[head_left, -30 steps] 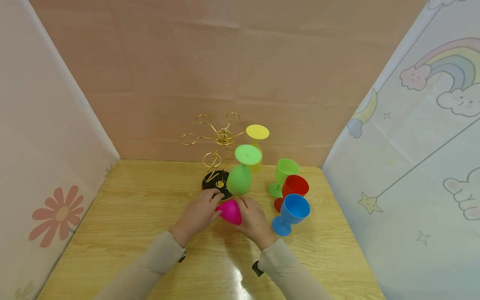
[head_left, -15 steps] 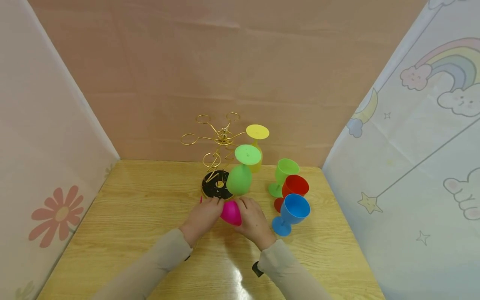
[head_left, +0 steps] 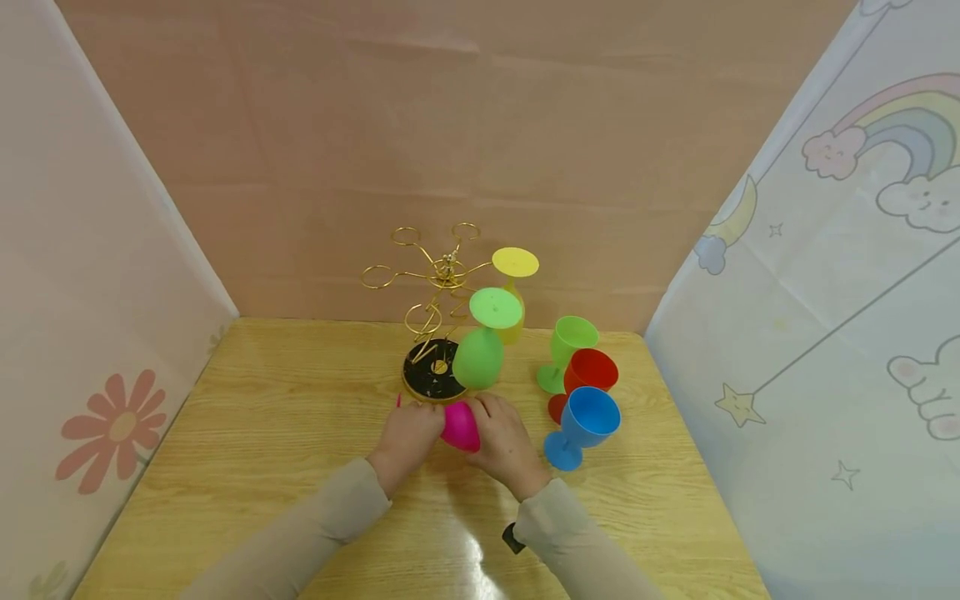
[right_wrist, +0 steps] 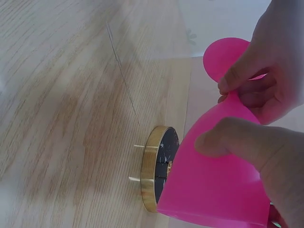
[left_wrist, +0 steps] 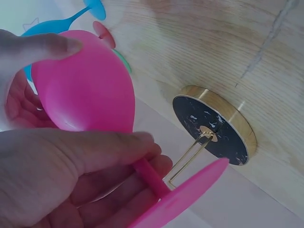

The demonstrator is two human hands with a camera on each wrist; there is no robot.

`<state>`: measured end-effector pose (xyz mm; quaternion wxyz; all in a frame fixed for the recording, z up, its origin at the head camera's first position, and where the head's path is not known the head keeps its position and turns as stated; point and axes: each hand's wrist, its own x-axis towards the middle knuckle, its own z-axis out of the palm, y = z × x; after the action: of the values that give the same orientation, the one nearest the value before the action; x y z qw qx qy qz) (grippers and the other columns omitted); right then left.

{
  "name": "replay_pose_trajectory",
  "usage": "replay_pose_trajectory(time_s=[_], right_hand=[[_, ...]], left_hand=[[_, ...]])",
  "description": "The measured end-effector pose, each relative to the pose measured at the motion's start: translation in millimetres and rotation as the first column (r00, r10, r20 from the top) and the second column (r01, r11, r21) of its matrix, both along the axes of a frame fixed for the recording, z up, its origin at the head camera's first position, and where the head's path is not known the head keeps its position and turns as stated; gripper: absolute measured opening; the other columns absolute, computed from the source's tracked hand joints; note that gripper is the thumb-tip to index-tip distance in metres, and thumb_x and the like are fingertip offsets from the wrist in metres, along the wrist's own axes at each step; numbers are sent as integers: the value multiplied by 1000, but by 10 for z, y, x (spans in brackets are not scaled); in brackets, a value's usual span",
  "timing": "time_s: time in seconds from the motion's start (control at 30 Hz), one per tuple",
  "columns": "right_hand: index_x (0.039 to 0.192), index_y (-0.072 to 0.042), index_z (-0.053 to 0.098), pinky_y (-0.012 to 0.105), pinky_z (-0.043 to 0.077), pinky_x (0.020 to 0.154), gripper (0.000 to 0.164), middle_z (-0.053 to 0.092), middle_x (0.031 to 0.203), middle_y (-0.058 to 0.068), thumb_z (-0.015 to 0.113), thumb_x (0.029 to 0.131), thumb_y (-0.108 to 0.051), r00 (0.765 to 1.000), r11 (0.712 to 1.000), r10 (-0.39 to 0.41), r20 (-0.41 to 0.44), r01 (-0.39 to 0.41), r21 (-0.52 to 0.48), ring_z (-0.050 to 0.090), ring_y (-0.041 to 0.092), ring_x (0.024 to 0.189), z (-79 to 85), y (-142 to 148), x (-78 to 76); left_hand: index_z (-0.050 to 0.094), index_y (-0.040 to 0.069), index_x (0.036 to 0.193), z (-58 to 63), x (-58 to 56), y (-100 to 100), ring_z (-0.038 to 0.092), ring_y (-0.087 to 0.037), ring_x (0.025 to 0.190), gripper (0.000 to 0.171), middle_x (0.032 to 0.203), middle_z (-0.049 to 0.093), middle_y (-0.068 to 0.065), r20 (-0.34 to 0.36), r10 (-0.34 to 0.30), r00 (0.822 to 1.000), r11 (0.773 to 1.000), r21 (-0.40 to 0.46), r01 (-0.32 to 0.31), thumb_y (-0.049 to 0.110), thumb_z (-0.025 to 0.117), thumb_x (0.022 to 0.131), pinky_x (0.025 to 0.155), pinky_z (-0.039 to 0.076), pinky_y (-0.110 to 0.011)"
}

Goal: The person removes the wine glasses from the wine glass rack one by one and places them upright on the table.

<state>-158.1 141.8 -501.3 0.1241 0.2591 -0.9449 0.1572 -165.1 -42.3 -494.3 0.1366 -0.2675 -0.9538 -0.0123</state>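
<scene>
Both hands hold one pink plastic goblet [head_left: 461, 427] in front of the rack, tipped on its side with its rim to the right. My left hand [head_left: 408, 437] pinches the stem between thumb and fingers; the round pink foot [left_wrist: 183, 199] sticks out past those fingers in the left wrist view. My right hand [head_left: 506, 442] grips the bowl, its thumb [right_wrist: 216, 142] lying along the side in the right wrist view. Just beyond stands a gold wire rack [head_left: 447, 275] on a round black base [head_left: 431, 371]. A green goblet [head_left: 478, 358] and a yellow goblet [head_left: 515, 263] hang upside down from it.
To the right, upright on the wooden table [head_left: 300, 375], stand a light green goblet [head_left: 573, 335], a red goblet [head_left: 591, 371] and a blue goblet [head_left: 590, 417]. A brown backdrop [head_left: 480, 125] rises behind, with printed panels at both sides.
The left hand has shifted from the goblet's bowl end leftward to its stem, its fingers closing in. The right hand keeps its grip on the bowl. The rack and other goblets stay put.
</scene>
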Motion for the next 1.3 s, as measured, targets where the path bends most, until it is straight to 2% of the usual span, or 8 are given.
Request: replay_pose_trajectory(time_s=[0.3,0.5,0.6,0.73,0.9,1.1,1.3], right_hand=[[131,-4,58,49,47,104,87,61,124,12,101,58,-22,1000,999,8,-14,-8,36,57,32,117,-6,-22,10],[133,-4,56,48,47,104,88,60,123,12,100,59,-22,999,998,14,-28,-13,64,57,31,116,-12,-25,22],[133,-3,56,48,47,103,87,60,122,12,99,60,-20,999,997,22,-32,-20,69,57,30,116,-24,-29,21],[133,-3,56,47,48,103,84,60,122,12,98,61,-19,999,998,26,-32,-24,61,57,30,115,-39,-34,23],[132,-4,58,47,49,101,82,61,122,11,98,62,-18,999,999,28,-26,-26,45,57,31,113,-49,-47,28],[128,-6,63,46,50,96,70,63,122,10,95,69,-25,997,998,57,-49,-56,34,58,29,109,-60,-62,21],[124,-7,66,44,51,97,57,64,121,7,89,78,-28,996,996,84,-31,-83,25,59,27,111,-40,-71,13]], left_hand=[[67,5,81,27,40,-14,61,-20,61,10,71,64,-6,-18,-2,1000,1000,-16,2,2,77,84,49,54,-33],[67,6,79,-8,51,-23,60,-19,59,13,69,64,-5,-53,-20,998,1000,1,20,2,78,82,49,54,-32],[67,6,80,-35,43,-38,60,-19,60,12,70,65,-5,-44,-29,999,1000,1,29,2,78,82,50,54,-32],[71,4,88,-78,20,-62,62,-21,64,7,75,67,-7,-24,-40,999,999,-17,40,3,77,85,54,55,-32],[73,3,100,-155,-21,-106,65,-23,72,15,86,70,-10,-9,-55,998,998,-45,54,2,76,86,61,58,-34],[73,4,101,-248,-52,-179,67,-25,75,18,90,70,-11,-30,-73,997,995,-66,70,0,76,84,63,59,-36],[70,1,105,-246,-51,-224,66,-28,78,24,91,69,-14,-9,-73,997,995,-64,73,-4,76,83,61,59,-37]])
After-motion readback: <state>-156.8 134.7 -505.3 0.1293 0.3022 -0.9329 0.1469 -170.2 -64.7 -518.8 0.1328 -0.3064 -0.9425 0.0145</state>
